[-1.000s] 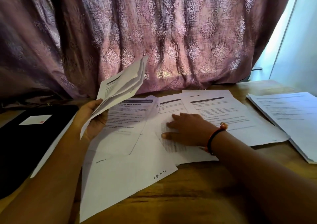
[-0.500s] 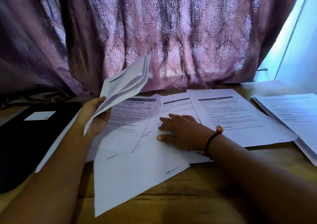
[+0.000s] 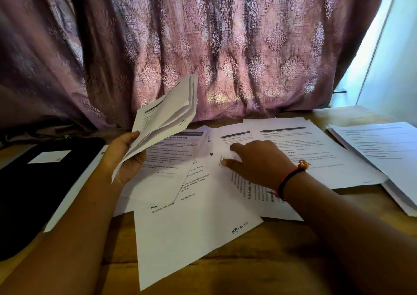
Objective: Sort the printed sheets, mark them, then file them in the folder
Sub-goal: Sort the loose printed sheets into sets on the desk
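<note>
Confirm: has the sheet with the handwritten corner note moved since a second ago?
Yes. The sheet has slid right, away from the black folder on the left.

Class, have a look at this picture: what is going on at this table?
A person is sorting paperwork at a wooden table. The left hand holds a bundle of sheets up; the right hand presses flat on the loose sheets spread out. The nearest sheet has a handwritten mark at its corner. A black folder lies at the left, another stack at the right.
</note>
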